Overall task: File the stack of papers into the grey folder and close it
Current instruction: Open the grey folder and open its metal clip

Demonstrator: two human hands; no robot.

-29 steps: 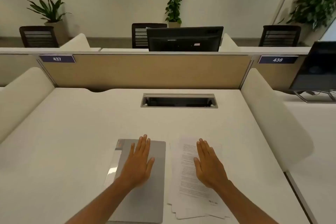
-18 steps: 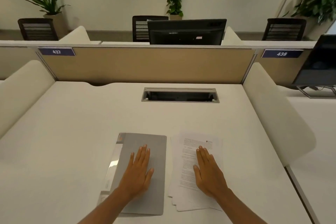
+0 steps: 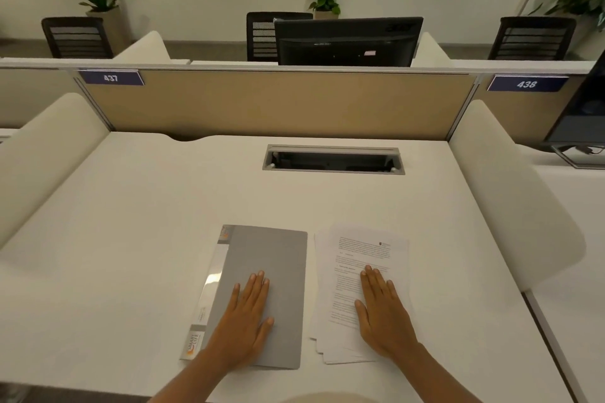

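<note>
A closed grey folder (image 3: 271, 258) lies flat on the white desk (image 3: 131, 239), with a clear spine strip and a label along its left side. My left hand (image 3: 245, 321) rests palm down on its lower half, fingers spread, holding nothing. Just right of the folder lies a loosely fanned stack of printed papers (image 3: 363, 249). My right hand (image 3: 383, 314) lies flat on the lower part of the stack, fingers apart, gripping nothing.
A cable slot (image 3: 334, 159) is cut into the desk behind the folder and papers. A tan partition (image 3: 278, 101) closes the back, and white rounded side panels (image 3: 510, 193) flank the desk. A dark monitor (image 3: 347, 41) stands beyond the partition.
The view has tilted downward, so folder and papers sit higher in the frame. Both hands have slid towards me onto the lower halves of the folder and stack, staying flat.
</note>
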